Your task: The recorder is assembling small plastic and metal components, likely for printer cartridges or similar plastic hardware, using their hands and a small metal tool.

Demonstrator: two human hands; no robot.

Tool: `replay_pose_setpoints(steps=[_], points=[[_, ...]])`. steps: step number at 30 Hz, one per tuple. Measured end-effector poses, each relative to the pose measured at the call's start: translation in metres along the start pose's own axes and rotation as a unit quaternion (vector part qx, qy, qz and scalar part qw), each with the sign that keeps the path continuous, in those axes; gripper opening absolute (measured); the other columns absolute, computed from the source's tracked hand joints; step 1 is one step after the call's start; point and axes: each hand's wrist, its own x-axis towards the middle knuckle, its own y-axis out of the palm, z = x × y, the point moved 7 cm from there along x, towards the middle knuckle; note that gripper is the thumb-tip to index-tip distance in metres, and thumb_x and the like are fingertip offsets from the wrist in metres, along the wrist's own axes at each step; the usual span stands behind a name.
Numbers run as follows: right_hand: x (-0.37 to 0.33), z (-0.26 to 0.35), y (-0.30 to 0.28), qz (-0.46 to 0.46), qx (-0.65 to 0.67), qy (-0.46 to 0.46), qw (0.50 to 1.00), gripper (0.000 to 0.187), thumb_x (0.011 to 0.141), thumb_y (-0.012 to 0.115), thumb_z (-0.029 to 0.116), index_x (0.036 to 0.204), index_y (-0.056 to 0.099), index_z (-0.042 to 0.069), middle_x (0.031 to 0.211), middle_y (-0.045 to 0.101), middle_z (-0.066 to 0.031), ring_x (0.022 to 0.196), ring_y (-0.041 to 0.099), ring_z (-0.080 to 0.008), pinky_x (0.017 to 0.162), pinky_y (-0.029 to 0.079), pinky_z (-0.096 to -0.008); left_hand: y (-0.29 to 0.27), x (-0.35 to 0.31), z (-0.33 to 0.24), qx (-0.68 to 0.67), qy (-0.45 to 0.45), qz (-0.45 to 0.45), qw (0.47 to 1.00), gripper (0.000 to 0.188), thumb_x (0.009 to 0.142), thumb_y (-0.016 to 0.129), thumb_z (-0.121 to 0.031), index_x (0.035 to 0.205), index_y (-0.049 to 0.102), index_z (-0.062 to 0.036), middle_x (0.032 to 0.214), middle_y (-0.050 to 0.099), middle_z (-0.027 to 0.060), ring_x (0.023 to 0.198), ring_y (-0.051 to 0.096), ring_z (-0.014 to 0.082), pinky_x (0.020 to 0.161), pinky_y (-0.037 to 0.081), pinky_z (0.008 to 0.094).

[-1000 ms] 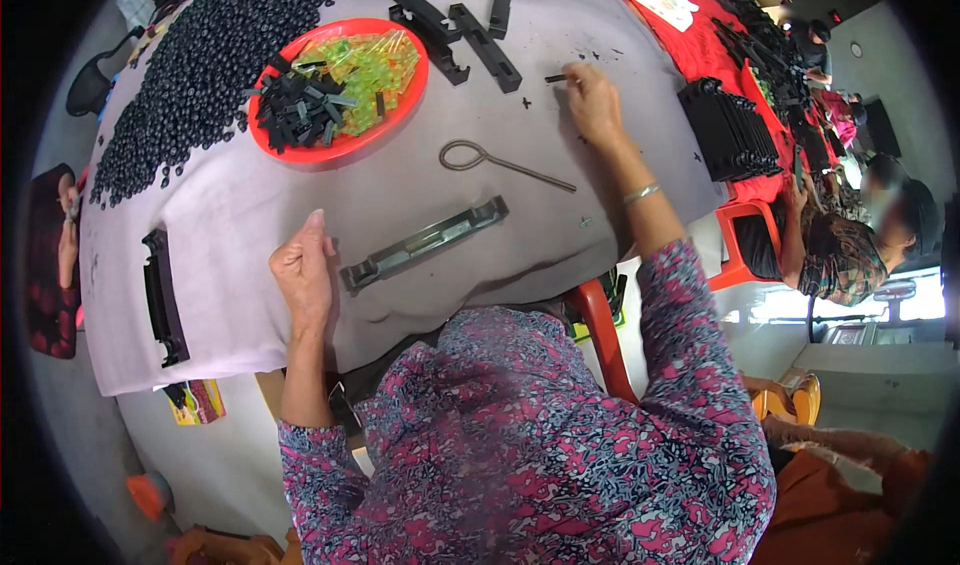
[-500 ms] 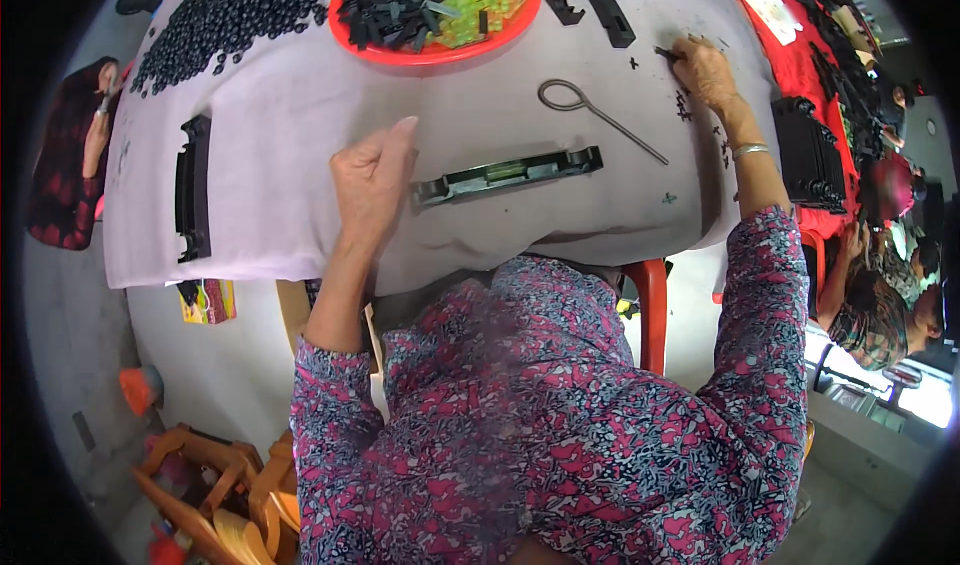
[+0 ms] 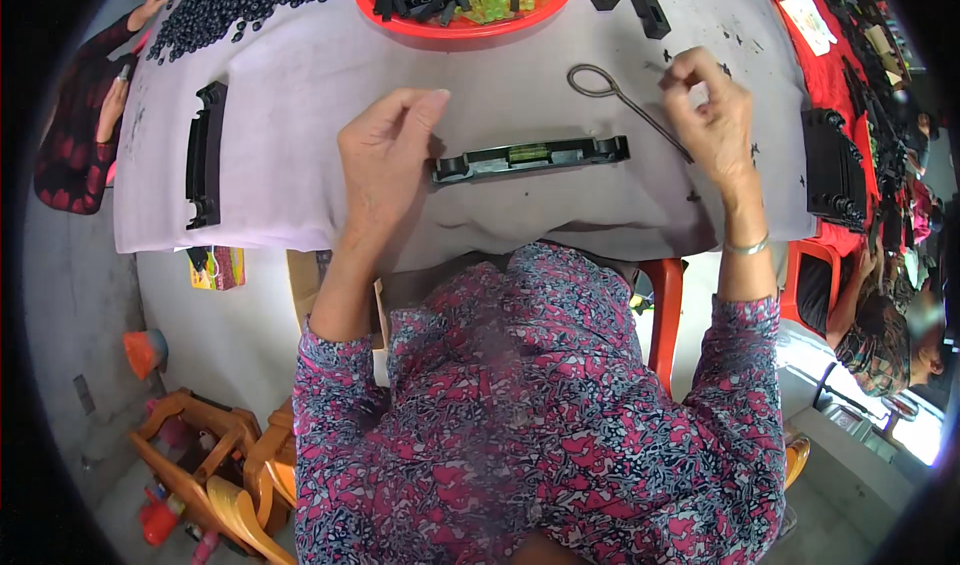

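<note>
My left hand (image 3: 388, 160) is closed, thumb stretched out along the top, beside the left end of a long black plastic part (image 3: 540, 155). A yellow-green insert shows in the middle of that part, which lies on the cloth in front of me. Whatever the left fingers may hold is hidden. My right hand (image 3: 715, 115) is raised over the right side of the table, its fingers curled in a pinch. What is between them is too small to make out. Just left of it lies a metal rod with a loop end (image 3: 595, 83).
A red plate (image 3: 470, 31) holds black strips and yellow-green pieces. Black beads (image 3: 240, 10) are heaped at far left. Another black part (image 3: 205, 155) lies left; black bars (image 3: 640, 0) lie at the back. Stacked black parts (image 3: 835, 170) stand right. Another person's hand (image 3: 113, 105) is at the left edge.
My right hand has left the small black pieces at the right and come back toward me and left, fingers pinched. My left hand stays closed by the black part. The view has shifted slightly.
</note>
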Motion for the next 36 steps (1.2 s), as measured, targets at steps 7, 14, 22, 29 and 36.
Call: replay_pose_setpoints(steps=[7, 14, 22, 29, 36], points=[[-0.013, 0.109, 0.063, 0.06, -0.069, -0.283, 0.955, 0.024, 0.066, 0.07, 0.001, 0.085, 0.057, 0.006, 0.077, 0.052, -0.0082, 0.076, 0.054, -0.0281, 0.073, 0.043, -0.0397, 0.019, -0.017, -0.019, 0.084, 0.107, 0.079, 0.988, 0.025, 0.094, 0.067, -0.011, 0.115, 0.067, 0.0025, 0.097, 0.067, 0.0033, 0.082, 0.06, 0.0105, 0.073, 0.05, 0.0253], [-0.009, 0.126, 0.079, 0.042, -0.029, -0.3, 0.953, 0.025, 0.065, 0.069, -0.003, 0.086, 0.059, 0.004, 0.08, 0.054, -0.0103, 0.076, 0.055, -0.0294, 0.073, 0.044, -0.0401, 0.023, -0.024, -0.005, 0.024, 0.007, 0.114, 0.993, 0.023, 0.093, 0.067, -0.011, 0.112, 0.068, 0.0027, 0.091, 0.066, 0.0034, 0.08, 0.062, 0.0114, 0.072, 0.051, 0.0265], [-0.013, 0.122, 0.086, 0.061, 0.054, -0.204, 0.976, 0.025, 0.069, 0.068, -0.008, 0.091, 0.059, 0.0, 0.083, 0.057, -0.0114, 0.077, 0.058, -0.0257, 0.075, 0.046, -0.0354, 0.019, -0.026, 0.006, -0.048, -0.024, 0.096, 0.994, 0.018, 0.093, 0.066, -0.01, 0.104, 0.068, 0.003, 0.089, 0.066, 0.0039, 0.079, 0.062, 0.0094, 0.069, 0.051, 0.0259], [-0.018, 0.077, 0.103, 0.112, 0.278, -0.016, 0.954, 0.012, 0.088, 0.067, -0.006, 0.098, 0.061, -0.001, 0.091, 0.058, -0.0008, 0.082, 0.054, -0.01, 0.076, 0.046, -0.0247, 0.015, -0.031, -0.014, 0.034, 0.092, 0.058, 0.994, 0.015, 0.089, 0.067, -0.008, 0.1, 0.068, 0.0018, 0.082, 0.061, 0.0075, 0.073, 0.06, 0.0149, 0.066, 0.049, 0.0305], [-0.018, 0.07, 0.108, 0.11, 0.328, 0.051, 0.937, 0.007, 0.091, 0.07, 0.0, 0.091, 0.063, 0.0, 0.085, 0.057, 0.0016, 0.077, 0.053, -0.007, 0.07, 0.043, -0.021, 0.015, -0.035, -0.019, 0.044, 0.141, 0.04, 0.988, 0.013, 0.089, 0.066, -0.007, 0.097, 0.067, 0.0021, 0.082, 0.061, 0.0095, 0.07, 0.059, 0.0187, 0.062, 0.047, 0.033]])
